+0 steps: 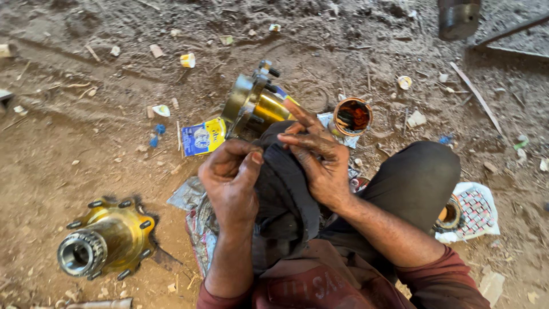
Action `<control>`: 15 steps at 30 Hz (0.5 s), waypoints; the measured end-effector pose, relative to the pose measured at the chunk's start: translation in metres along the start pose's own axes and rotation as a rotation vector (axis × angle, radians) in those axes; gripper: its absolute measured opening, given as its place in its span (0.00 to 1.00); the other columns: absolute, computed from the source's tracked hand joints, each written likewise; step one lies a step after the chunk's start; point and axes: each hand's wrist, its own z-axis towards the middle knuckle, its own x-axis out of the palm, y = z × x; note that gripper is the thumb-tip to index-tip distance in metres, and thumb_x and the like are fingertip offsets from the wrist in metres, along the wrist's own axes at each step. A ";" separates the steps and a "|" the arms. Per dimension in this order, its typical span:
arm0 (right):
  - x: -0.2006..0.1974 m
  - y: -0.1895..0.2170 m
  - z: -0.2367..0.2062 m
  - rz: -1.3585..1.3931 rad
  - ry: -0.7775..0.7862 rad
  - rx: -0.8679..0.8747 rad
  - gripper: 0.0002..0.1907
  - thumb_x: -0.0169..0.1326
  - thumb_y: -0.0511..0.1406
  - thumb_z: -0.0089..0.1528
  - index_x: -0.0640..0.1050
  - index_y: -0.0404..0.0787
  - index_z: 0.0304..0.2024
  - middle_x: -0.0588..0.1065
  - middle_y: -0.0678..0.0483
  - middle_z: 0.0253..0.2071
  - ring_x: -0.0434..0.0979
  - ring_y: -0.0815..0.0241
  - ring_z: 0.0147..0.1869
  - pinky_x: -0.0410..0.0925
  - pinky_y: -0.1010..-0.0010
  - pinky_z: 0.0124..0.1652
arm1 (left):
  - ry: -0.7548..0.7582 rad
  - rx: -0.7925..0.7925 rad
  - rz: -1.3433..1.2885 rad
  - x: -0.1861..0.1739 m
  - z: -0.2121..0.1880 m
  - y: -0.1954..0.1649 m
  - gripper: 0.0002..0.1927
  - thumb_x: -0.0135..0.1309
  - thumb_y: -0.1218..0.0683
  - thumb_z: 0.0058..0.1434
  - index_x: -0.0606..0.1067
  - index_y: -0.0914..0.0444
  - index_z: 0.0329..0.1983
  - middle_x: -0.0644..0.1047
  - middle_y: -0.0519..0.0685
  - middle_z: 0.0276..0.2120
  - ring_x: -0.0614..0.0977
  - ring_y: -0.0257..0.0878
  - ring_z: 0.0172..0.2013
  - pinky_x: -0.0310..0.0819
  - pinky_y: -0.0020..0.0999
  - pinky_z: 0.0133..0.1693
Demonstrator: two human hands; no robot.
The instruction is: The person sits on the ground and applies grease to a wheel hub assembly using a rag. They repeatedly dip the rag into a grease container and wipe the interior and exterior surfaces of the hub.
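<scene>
Both hands work a dark grey rag [286, 194] at the centre of the view, draped over the person's lap. The left hand [231, 180] is clamped on its left fold with curled fingers; the right hand [320, 160] presses on it with fingers loosely spread, close beside the left. At 12 o'clock from the rag lies a golden wheel hub [254, 103], with an open grease tin [351, 116] at 1 o'clock. A second studded hub [106, 240] rests on the dirt floor [74, 149] at 8 o'clock.
</scene>
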 end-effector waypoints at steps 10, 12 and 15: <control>0.000 -0.006 0.001 0.189 -0.010 0.094 0.10 0.54 0.29 0.70 0.81 0.39 0.52 0.68 0.44 0.73 0.75 0.61 0.63 0.75 0.68 0.55 | -0.017 -0.104 -0.274 -0.012 0.008 0.021 0.07 0.65 0.61 0.62 0.79 0.70 0.39 0.81 0.50 0.31 0.77 0.32 0.28 0.66 0.25 0.32; 0.000 -0.008 0.002 0.309 -0.028 0.161 0.10 0.55 0.29 0.69 0.81 0.38 0.52 0.68 0.43 0.72 0.76 0.61 0.60 0.76 0.68 0.53 | -0.026 -0.086 -0.245 -0.009 0.009 0.020 0.07 0.65 0.62 0.62 0.79 0.70 0.40 0.81 0.51 0.32 0.77 0.32 0.29 0.66 0.24 0.32; -0.005 -0.012 0.003 0.584 -0.056 0.278 0.10 0.56 0.28 0.68 0.82 0.35 0.52 0.69 0.40 0.72 0.77 0.60 0.54 0.73 0.68 0.53 | -0.037 -0.068 -0.193 -0.002 0.006 0.018 0.06 0.64 0.63 0.63 0.79 0.71 0.41 0.82 0.51 0.33 0.79 0.32 0.32 0.70 0.23 0.36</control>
